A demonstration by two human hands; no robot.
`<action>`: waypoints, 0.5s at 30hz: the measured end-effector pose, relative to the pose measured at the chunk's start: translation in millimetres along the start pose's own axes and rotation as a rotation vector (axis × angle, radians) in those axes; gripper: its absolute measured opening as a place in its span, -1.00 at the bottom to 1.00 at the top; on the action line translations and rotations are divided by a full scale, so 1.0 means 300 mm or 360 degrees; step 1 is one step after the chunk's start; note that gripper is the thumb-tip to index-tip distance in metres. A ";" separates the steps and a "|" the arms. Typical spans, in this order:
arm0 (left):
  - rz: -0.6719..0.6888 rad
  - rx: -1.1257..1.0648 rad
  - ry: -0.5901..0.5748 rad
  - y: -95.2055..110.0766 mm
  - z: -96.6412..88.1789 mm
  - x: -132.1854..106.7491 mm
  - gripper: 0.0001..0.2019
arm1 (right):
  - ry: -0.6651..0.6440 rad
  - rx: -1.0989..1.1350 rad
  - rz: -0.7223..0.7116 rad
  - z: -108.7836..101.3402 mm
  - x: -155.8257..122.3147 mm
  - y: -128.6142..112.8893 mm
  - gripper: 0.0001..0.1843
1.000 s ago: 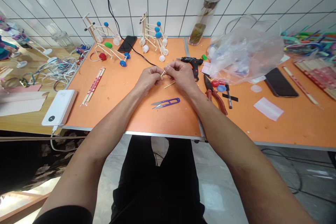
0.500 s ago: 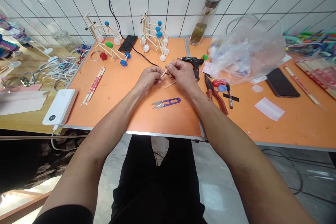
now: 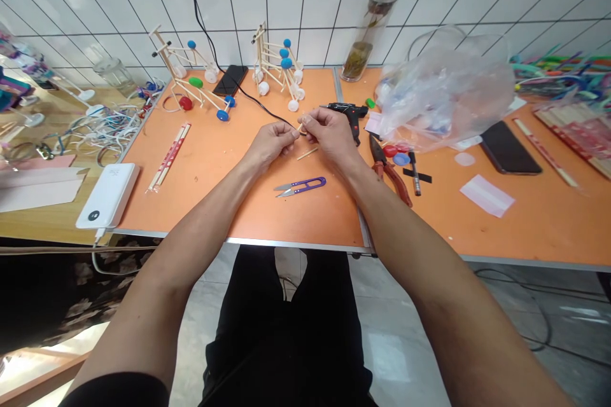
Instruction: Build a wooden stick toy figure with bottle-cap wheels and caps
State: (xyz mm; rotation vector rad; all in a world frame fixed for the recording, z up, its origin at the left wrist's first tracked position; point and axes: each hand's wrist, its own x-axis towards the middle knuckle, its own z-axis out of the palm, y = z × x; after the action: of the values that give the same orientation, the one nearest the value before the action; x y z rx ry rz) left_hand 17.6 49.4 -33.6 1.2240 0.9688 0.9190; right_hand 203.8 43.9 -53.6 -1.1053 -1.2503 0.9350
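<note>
Your right hand point(image 3: 329, 137) is curled nearly shut, its thumb and fingertips pinching a short wooden stick point(image 3: 300, 130), a thin, pale sliver of bare wood whose tip pokes out toward your other hand. Your left hand point(image 3: 270, 143) is half curled, its fingers coming in just beside that tip; you cannot tell whether they have hold of the stick or only sit next to it.

Both hands hover over the orange tabletop point(image 3: 229, 203), a smooth surface with a metal edge. Just below them lies a loose wooden stick point(image 3: 307, 153), and nearer you a pair of purple-handled thread snips point(image 3: 300, 186) with steel blades. To the right of your right hand sit a black hot glue gun point(image 3: 346, 116) and red-handled pliers point(image 3: 389, 172), with a crinkled clear plastic bag point(image 3: 443, 95) heaped beyond them.

Farther ahead stand two spindly frames of wooden sticks, one low and angular point(image 3: 191, 86) and one taller point(image 3: 274, 60), both fitted with round white and coloured pieces. A thin black cable point(image 3: 252, 102) runs across the table toward your hands. To the left lie paper-wrapped chopsticks point(image 3: 168, 157) and a white power bank point(image 3: 107, 196).
</note>
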 end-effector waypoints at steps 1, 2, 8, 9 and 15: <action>0.0009 0.0006 -0.0005 -0.001 0.000 0.000 -0.61 | 0.0014 0.0019 0.0018 -0.003 0.002 -0.001 -0.57; 0.0013 0.0007 -0.0014 -0.001 0.000 0.000 -0.62 | 0.0038 0.0050 0.0044 -0.006 0.004 -0.002 -0.56; -0.0010 0.0015 -0.0016 0.003 -0.007 0.003 -0.59 | 0.0134 0.0180 0.0149 -0.005 0.002 -0.007 -0.46; -0.0015 0.0026 -0.0014 0.003 -0.007 0.003 -0.58 | 0.0100 0.0168 0.0143 -0.002 0.000 -0.008 -0.45; 0.0052 0.0132 -0.0034 -0.003 0.001 0.007 -0.49 | 0.0092 -0.0006 0.0088 0.000 -0.002 -0.017 -0.57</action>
State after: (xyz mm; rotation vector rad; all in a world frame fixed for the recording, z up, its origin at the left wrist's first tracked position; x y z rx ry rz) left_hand 18.6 51.1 -34.6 1.3207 0.9802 0.8971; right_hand 203.5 42.1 -48.8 -1.1669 -1.1802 0.9359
